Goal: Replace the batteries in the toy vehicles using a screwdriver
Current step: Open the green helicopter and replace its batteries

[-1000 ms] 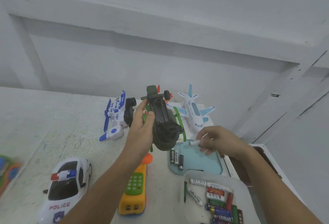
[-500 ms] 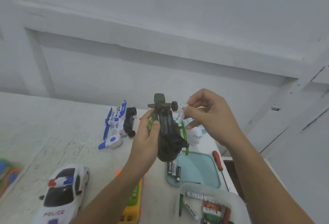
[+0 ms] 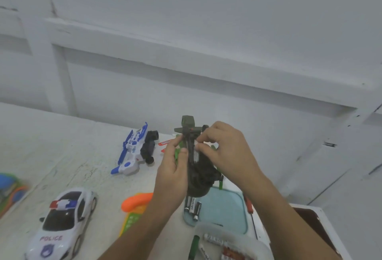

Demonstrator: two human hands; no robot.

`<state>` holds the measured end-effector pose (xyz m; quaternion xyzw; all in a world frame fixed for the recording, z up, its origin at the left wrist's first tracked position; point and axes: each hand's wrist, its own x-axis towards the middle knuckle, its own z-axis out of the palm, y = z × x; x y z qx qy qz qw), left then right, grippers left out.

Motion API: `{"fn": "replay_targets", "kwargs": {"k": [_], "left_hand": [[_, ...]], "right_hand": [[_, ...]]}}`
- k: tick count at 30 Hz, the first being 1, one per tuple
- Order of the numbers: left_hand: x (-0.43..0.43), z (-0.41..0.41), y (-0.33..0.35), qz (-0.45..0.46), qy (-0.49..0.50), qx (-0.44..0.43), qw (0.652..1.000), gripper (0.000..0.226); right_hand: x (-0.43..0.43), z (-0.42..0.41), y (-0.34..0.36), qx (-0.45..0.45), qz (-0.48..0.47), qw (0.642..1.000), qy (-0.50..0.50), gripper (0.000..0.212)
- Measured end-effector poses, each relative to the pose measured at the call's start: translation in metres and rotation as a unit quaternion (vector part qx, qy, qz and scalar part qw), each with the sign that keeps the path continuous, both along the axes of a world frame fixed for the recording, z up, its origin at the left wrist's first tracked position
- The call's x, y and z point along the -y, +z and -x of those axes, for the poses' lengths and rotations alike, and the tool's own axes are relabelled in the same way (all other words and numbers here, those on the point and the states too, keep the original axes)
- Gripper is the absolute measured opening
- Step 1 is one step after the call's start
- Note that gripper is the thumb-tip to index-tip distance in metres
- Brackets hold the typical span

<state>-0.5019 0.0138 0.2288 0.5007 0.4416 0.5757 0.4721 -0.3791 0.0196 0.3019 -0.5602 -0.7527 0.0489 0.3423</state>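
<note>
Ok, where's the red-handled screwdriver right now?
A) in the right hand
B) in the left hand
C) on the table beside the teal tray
C: the screwdriver lies on the table right of the teal tray; the left hand grips the green helicopter and the right hand pinches a white battery at it.

On the counter (image 3: 51, 152), police car (image 3: 62, 222) left of the left hand (image 3: 171, 177); batteries (image 3: 193, 207) in the tray (image 3: 225, 212) beneath the right hand (image 3: 225, 152).
</note>
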Motion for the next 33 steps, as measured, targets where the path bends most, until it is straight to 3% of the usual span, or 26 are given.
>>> {"fn": "replay_targets", "kwargs": {"k": [3, 10, 16, 21, 27, 31, 33], "left_hand": [[0.002, -0.008, -0.001, -0.013, 0.019, -0.002, 1.000, 0.030], [0.010, -0.024, -0.004, -0.007, 0.047, 0.007, 0.999, 0.033], [0.015, -0.034, -0.007, -0.019, 0.055, -0.007, 0.998, 0.034], [0.014, -0.033, -0.002, -0.050, 0.057, -0.029, 0.997, 0.032], [0.017, -0.035, -0.001, -0.057, 0.045, -0.046, 0.996, 0.036], [0.016, -0.028, -0.007, -0.044, 0.044, -0.048, 0.997, 0.036], [0.014, -0.024, -0.009, -0.012, 0.037, -0.012, 0.999, 0.031]], "right_hand": [[0.002, -0.008, -0.003, -0.019, 0.013, 1.000, 0.000, 0.003], [0.007, -0.019, -0.010, -0.160, 0.083, 0.984, -0.014, 0.006], [0.011, -0.022, -0.012, -0.224, 0.103, 0.969, -0.019, 0.030], [0.011, -0.027, -0.007, -0.359, 0.186, 0.915, -0.014, 0.041], [0.002, -0.029, -0.008, -0.380, 0.228, 0.896, -0.002, 0.028], [-0.002, -0.027, -0.015, -0.347, 0.233, 0.909, 0.000, 0.027], [-0.006, -0.032, -0.015, -0.377, 0.285, 0.880, 0.042, 0.025]]}}
